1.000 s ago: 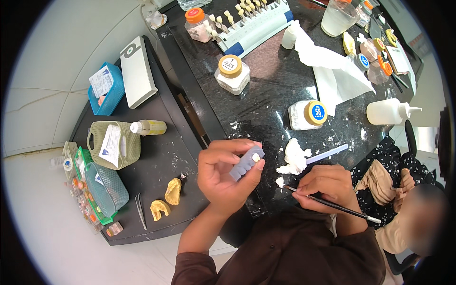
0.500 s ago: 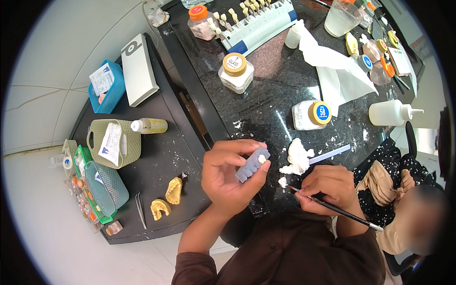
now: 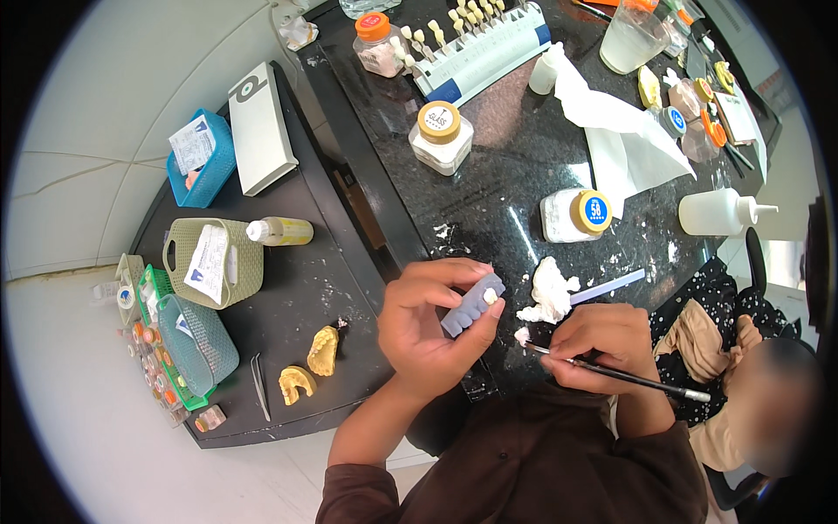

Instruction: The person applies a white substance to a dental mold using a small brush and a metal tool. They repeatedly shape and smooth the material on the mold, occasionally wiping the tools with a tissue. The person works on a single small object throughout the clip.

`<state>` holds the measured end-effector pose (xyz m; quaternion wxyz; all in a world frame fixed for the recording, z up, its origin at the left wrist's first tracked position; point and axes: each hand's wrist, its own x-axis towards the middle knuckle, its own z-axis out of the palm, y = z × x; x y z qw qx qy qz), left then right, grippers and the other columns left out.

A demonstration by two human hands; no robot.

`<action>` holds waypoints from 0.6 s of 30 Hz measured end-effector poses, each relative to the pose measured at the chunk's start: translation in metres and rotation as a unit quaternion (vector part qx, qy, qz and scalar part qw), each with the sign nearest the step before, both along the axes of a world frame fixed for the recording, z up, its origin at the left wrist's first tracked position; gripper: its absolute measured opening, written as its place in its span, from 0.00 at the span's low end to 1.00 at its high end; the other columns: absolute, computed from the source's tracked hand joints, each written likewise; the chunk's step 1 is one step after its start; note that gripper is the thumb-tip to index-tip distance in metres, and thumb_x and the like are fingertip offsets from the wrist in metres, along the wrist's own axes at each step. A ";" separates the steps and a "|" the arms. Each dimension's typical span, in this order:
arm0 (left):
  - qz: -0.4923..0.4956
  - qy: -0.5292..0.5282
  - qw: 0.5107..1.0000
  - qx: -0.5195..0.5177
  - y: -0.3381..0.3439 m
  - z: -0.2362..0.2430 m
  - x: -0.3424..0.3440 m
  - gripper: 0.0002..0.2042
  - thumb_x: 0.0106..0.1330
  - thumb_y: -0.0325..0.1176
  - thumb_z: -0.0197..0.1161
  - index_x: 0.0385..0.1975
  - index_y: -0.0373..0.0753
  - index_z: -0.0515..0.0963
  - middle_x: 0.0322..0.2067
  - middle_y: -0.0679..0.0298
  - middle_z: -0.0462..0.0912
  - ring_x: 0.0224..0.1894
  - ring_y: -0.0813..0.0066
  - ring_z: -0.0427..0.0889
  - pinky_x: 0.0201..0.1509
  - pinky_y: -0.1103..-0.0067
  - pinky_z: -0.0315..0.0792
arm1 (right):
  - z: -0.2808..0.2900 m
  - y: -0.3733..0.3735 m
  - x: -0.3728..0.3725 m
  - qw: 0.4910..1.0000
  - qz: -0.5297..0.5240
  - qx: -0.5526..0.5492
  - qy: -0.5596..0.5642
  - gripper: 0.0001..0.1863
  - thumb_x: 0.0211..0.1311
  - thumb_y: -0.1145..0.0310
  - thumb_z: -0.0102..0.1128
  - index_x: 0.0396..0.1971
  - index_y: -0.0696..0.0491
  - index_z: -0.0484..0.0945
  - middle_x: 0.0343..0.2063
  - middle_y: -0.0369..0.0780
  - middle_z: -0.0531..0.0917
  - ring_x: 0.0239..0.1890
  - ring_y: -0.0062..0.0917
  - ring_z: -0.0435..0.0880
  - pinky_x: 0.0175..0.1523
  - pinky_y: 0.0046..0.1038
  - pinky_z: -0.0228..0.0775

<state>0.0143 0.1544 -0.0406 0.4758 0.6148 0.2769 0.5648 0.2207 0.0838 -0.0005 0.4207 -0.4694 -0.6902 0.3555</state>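
Between the thumb and fingers of my left hand is a grey-blue dental model with a small white tooth crown on it. My right hand is closed round a thin black brush, held like a pen. The brush tip meets or nearly meets a little lump of white paste on the black worktop. Just beyond lies a bigger white crumpled wad, beside a pale blue strip. A jar of white powder with a gold and blue lid stands farther off.
At the back are a tooth shade guide, another powder jar and a white paper towel. A squeeze bottle is on the right. Leftward lie yellow dental models, tweezers and baskets. Another person sits at right.
The view has shifted slightly. The model in my left hand is tilted a little differently. My right hand's brush stays at the small lump, its tip slightly moved.
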 end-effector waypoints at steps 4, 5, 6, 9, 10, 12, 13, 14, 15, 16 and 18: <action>0.008 -0.001 1.000 -0.005 -0.003 -0.001 -0.001 0.21 0.52 0.14 0.70 0.40 0.38 0.65 0.42 0.51 0.79 0.44 0.63 0.83 0.46 0.72 0.80 | 0.009 0.005 0.007 0.997 0.021 -0.002 0.080 0.11 0.43 0.81 0.74 0.26 0.54 0.80 0.22 0.39 0.84 0.23 0.29 0.85 0.28 0.26 0.76; 0.010 -0.005 1.000 -0.009 -0.004 0.000 -0.001 0.21 0.51 0.14 0.71 0.40 0.37 0.67 0.42 0.50 0.79 0.44 0.63 0.83 0.44 0.73 0.80 | 0.009 0.007 0.006 0.995 0.021 0.031 0.092 0.11 0.43 0.82 0.74 0.26 0.54 0.80 0.22 0.39 0.84 0.24 0.30 0.86 0.29 0.26 0.77; 0.007 -0.008 1.000 -0.006 -0.004 0.000 -0.001 0.21 0.51 0.14 0.71 0.40 0.37 0.67 0.43 0.50 0.79 0.44 0.64 0.83 0.43 0.74 0.80 | 0.006 0.011 0.003 0.992 0.021 0.064 0.104 0.11 0.43 0.82 0.73 0.26 0.54 0.81 0.23 0.39 0.84 0.25 0.30 0.86 0.30 0.27 0.78; -0.006 -0.016 1.000 0.000 -0.002 0.000 0.001 0.22 0.51 0.14 0.71 0.40 0.38 0.67 0.42 0.49 0.80 0.44 0.64 0.83 0.43 0.75 0.80 | 0.010 0.019 -0.009 0.986 -0.007 0.121 0.115 0.12 0.44 0.81 0.74 0.27 0.55 0.80 0.25 0.40 0.84 0.31 0.34 0.89 0.34 0.29 0.81; -0.006 -0.019 1.000 0.003 -0.002 -0.001 0.000 0.22 0.51 0.15 0.71 0.40 0.38 0.67 0.42 0.49 0.80 0.44 0.63 0.83 0.43 0.75 0.80 | 0.011 0.023 -0.013 0.985 -0.017 0.128 0.115 0.12 0.44 0.81 0.74 0.27 0.55 0.79 0.26 0.40 0.84 0.32 0.35 0.89 0.34 0.29 0.81; -0.009 -0.015 1.000 0.013 -0.002 -0.001 -0.001 0.22 0.51 0.15 0.72 0.40 0.38 0.67 0.42 0.49 0.80 0.44 0.62 0.83 0.43 0.74 0.80 | 0.008 0.027 -0.017 0.983 -0.036 0.139 0.110 0.12 0.45 0.80 0.74 0.28 0.55 0.78 0.27 0.40 0.83 0.38 0.38 0.89 0.36 0.29 0.82; -0.012 -0.010 1.000 0.019 -0.001 -0.001 -0.001 0.22 0.51 0.15 0.72 0.40 0.39 0.67 0.42 0.49 0.80 0.44 0.62 0.83 0.44 0.74 0.80 | 0.006 0.027 -0.020 0.984 -0.036 0.135 0.114 0.13 0.46 0.82 0.72 0.30 0.55 0.77 0.27 0.41 0.83 0.39 0.40 0.89 0.37 0.31 0.83; -0.015 -0.005 1.000 0.025 0.000 0.000 -0.001 0.22 0.51 0.15 0.72 0.39 0.39 0.67 0.42 0.49 0.80 0.45 0.61 0.83 0.44 0.73 0.80 | 0.004 0.028 -0.023 0.984 -0.036 0.132 0.117 0.13 0.47 0.83 0.71 0.31 0.56 0.76 0.27 0.42 0.82 0.40 0.43 0.89 0.39 0.34 0.83; -0.019 0.008 0.999 0.025 0.000 0.001 -0.002 0.22 0.51 0.15 0.72 0.40 0.40 0.65 0.41 0.50 0.79 0.44 0.61 0.83 0.45 0.72 0.80 | 0.003 0.028 -0.025 0.984 -0.036 0.128 0.121 0.14 0.48 0.84 0.69 0.33 0.56 0.76 0.27 0.43 0.82 0.41 0.45 0.88 0.41 0.36 0.83; -0.021 0.022 0.999 0.024 0.000 0.002 -0.002 0.23 0.51 0.16 0.71 0.40 0.41 0.64 0.40 0.51 0.78 0.43 0.61 0.83 0.46 0.71 0.79 | 0.003 0.027 -0.025 0.986 -0.027 0.113 0.120 0.14 0.49 0.85 0.68 0.34 0.56 0.75 0.28 0.43 0.82 0.44 0.47 0.87 0.44 0.38 0.83; -0.023 0.020 0.999 0.022 0.000 0.002 -0.002 0.23 0.52 0.16 0.71 0.39 0.41 0.64 0.41 0.51 0.78 0.44 0.60 0.83 0.46 0.70 0.79 | -0.001 0.028 -0.027 0.983 -0.044 0.126 0.122 0.14 0.47 0.83 0.71 0.31 0.54 0.76 0.28 0.41 0.83 0.43 0.42 0.88 0.40 0.32 0.84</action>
